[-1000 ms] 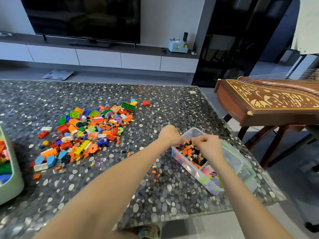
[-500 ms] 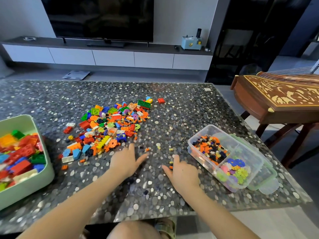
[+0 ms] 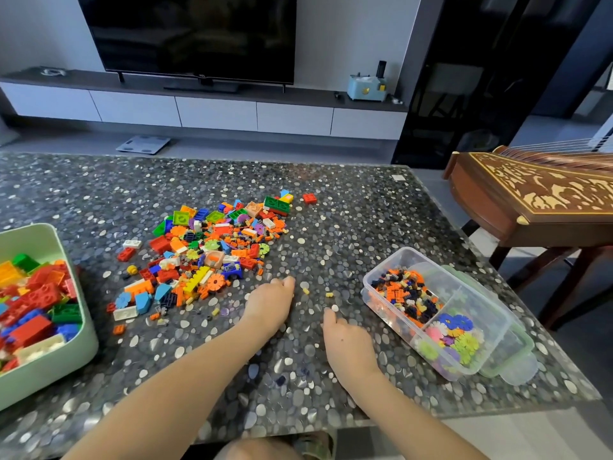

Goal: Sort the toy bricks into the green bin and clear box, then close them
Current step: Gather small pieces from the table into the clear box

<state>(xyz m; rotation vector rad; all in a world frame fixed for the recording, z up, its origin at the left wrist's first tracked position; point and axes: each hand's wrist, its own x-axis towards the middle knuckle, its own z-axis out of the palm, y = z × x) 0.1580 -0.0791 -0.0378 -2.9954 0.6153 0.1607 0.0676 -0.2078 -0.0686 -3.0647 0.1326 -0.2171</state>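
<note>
My left hand (image 3: 270, 303) and right hand (image 3: 348, 340) curl fingertips-down; whether they pinch anything, I cannot tell. Nudged, the tiny yellow plastic bricks (image 3: 329, 294) at twelve o'clock could skitter away.

The worktop (image 3: 348, 200) fills the middle of the frame. The loose brick pile (image 3: 212, 254) lies on it left of centre, with one single brick (image 3: 309, 198) apart at the pile's upper right. The bin (image 3: 66, 370) stands at the left edge, with bricks in it. The divided box (image 3: 398, 327) stands at lower right with pieces in both compartments, its lid (image 3: 517, 366) protruding on its right. The zither (image 3: 530, 200) stands off the worktop's right edge.
</note>
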